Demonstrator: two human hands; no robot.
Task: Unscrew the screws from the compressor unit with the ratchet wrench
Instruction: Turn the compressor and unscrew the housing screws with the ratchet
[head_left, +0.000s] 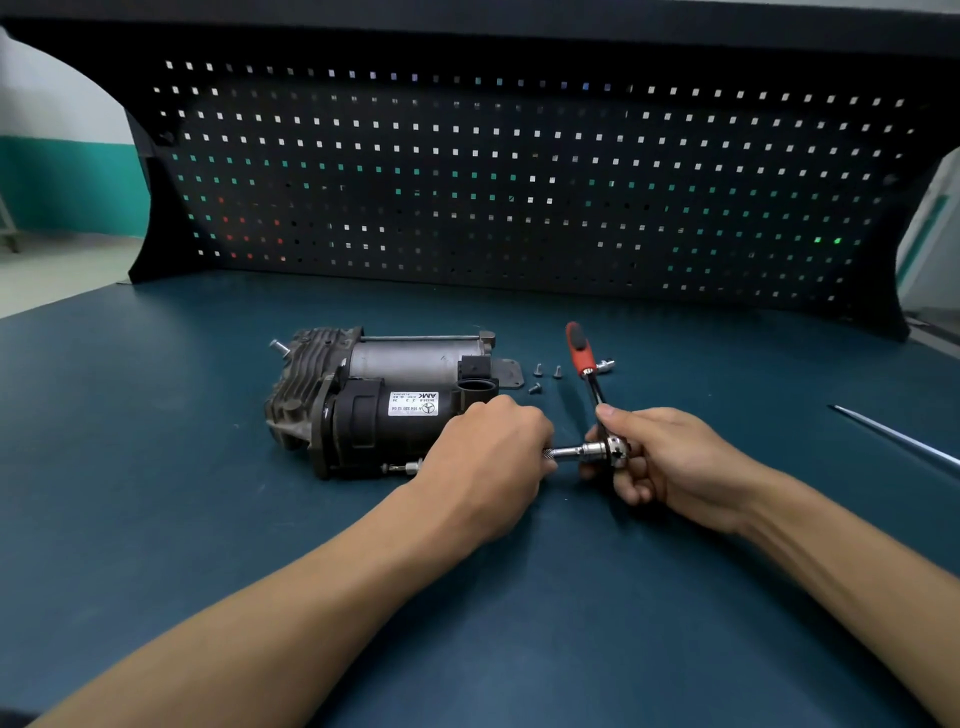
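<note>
At the near middle of the desk (208, 519), the left hand (488, 457) curls round the tip of the extension bar of the ratchet wrench (579, 353), close against the right end of the compressor unit (384, 405), which lies on its side. The right hand (670, 467) grips the wrench head, red handle pointing away. Three loose screws (537, 370) lie just behind.

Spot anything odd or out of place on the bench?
No visible damage. Three loose screws lie scattered on the mat beside the compressor unit; one bolt sticks out of its finned end.
</note>
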